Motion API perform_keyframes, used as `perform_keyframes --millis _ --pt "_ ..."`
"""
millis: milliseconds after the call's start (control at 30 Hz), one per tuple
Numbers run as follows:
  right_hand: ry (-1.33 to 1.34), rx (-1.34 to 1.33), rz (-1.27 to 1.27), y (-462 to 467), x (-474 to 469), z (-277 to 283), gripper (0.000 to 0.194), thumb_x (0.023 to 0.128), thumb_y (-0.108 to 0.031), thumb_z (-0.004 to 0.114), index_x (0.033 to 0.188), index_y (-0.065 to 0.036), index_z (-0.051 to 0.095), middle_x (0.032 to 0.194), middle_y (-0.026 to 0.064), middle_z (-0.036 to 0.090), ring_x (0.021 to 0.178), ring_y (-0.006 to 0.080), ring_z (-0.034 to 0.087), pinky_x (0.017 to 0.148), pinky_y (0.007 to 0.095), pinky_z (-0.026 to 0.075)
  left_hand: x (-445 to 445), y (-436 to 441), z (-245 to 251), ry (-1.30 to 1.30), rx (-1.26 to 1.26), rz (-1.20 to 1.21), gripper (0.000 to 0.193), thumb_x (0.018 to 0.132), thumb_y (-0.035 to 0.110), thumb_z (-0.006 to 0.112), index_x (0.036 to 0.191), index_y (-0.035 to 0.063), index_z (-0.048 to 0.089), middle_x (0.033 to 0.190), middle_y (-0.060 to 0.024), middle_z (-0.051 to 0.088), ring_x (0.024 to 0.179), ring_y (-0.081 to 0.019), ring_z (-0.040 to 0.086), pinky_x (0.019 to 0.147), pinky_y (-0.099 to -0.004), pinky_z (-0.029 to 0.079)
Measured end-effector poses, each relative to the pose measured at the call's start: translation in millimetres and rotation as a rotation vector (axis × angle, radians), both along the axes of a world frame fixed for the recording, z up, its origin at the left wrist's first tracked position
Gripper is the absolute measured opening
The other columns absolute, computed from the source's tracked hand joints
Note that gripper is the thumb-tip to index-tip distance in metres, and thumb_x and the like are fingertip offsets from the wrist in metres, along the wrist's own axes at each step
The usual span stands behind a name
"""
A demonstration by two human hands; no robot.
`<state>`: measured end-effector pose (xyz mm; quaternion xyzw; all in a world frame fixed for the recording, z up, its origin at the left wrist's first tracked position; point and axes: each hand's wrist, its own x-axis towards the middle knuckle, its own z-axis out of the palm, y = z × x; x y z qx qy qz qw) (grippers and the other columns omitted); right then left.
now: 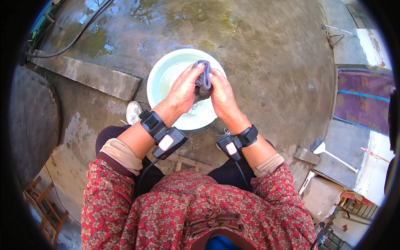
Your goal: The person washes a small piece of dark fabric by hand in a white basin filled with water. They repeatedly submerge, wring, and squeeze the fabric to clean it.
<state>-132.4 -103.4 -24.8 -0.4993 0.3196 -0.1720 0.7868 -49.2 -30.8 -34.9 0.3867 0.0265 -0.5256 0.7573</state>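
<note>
A bunched grey cloth is gripped between my two hands above a pale, round plastic basin. My left hand holds the cloth from the left, its thumb at the upper fold. From the right, my right hand presses on the same cloth with its fingers mostly hidden. Shallow water shows at the bottom of the basin, which stands on the ground in front of my knees. Each wrist wears a black strap with a small boxed device.
A concrete kerb block lies left of the basin, with a black hose beyond it. Wet concrete ground spreads ahead. At right are a white-handled brush, a cardboard box and a purple door curtain. A wooden chair stands lower left.
</note>
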Motion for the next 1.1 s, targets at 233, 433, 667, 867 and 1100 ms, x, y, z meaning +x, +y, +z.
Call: perform_keyframes --millis 233,433,667,867,1100 --pt "0.032 -0.403 0.083 21.7 0.2 -27.0 0.053 0.092 -0.031 0.038 0.132 0.002 0.03 0.132 0.0223 0.034 0.125 0.0305 0.031 0.104 0.0371 0.022 -11.0 0.1 -11.8 0.104 0.031 0.076 0.03 0.09 0.026 0.048 0.116 0.0103 0.053 0.109 -0.0029 0.053 0.101 -0.0135 0.049 0.085 -0.0319 0.041" --pt "0.191 -0.307 -0.084 0.4 7.1 -41.2 0.051 0.092 -0.032 0.035 0.127 0.005 0.035 0.13 0.0258 0.035 0.125 0.034 0.031 0.103 0.0346 0.024 -32.3 0.1 -3.8 0.085 0.055 0.014 0.032 0.094 0.025 0.04 0.119 0.0048 0.046 0.116 -0.0072 0.052 0.109 -0.0171 0.047 0.096 -0.0322 0.035" --pt "0.044 -0.592 0.034 30.0 3.5 -31.7 0.052 0.092 -0.032 0.037 0.131 0.002 0.031 0.134 0.0203 0.031 0.127 0.0293 0.028 0.105 0.0336 0.021 0.1 -0.6 -6.9 0.055 0.066 -0.001 0.043 0.093 0.036 0.04 0.12 0.0033 0.044 0.111 -0.0069 0.053 0.101 -0.0182 0.051 0.088 -0.0316 0.041" --pt "0.233 -0.512 -0.088 -11.9 6.8 -37.7 0.053 0.091 -0.034 0.034 0.128 0.004 0.036 0.132 0.0263 0.032 0.126 0.0373 0.027 0.104 0.0392 0.022 -33.4 -1.5 -8.3 0.043 -0.003 -0.099 0.046 0.094 0.04 0.036 0.124 0.0057 0.042 0.122 -0.0073 0.047 0.113 -0.0178 0.044 0.097 -0.0338 0.033" --pt "-0.032 -0.766 0.078 35.5 7.1 -33.2 0.052 0.089 -0.033 0.04 0.13 -0.001 0.035 0.133 0.0241 0.033 0.126 0.0377 0.027 0.104 0.0394 0.022 5.0 2.1 -9.2 0.069 0.093 0.07 0.057 0.09 0.052 0.035 0.125 0.0065 0.041 0.112 -0.0084 0.05 0.104 -0.0177 0.047 0.092 -0.0334 0.038"
